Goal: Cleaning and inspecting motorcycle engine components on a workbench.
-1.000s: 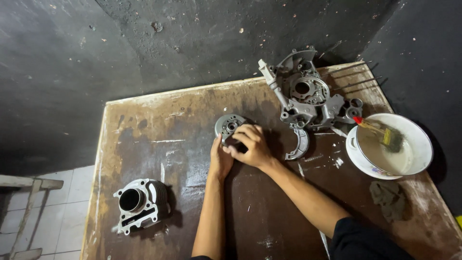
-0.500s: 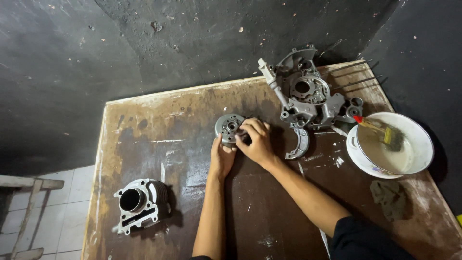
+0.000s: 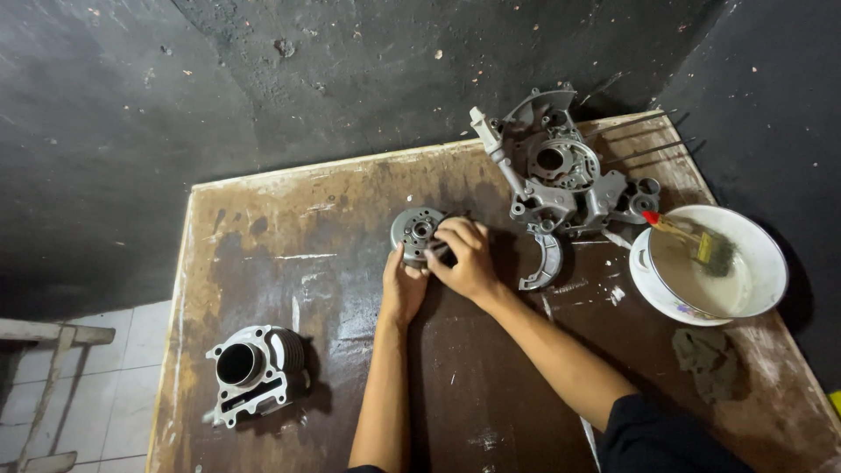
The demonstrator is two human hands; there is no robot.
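Grey cast metal sits at the centre of the head view: one round disc-shaped part [image 3: 419,232] lies flat on the stained brown table [image 3: 289,228], its face turned up, so it has no long axis to speak of. It lies just beyond both hands, toward the far edge. The left hand [image 3: 401,287] comes up from below and touches the disc's near rim with its fingertips, fingers loosely curled rather than clamped. The right hand [image 3: 464,256] reaches in from the right and curls its fingers over the disc's right edge, holding it there; of the two it covers more of the part.

Counted around them: one engine case [image 3: 561,175] at the far right, one curved metal piece [image 3: 543,263] just beside the right wrist, one white bowl [image 3: 745,298] holding one brush [image 3: 696,241], one dark rag [image 3: 710,359], and one finned cylinder [image 3: 254,372] well apart at the near left.
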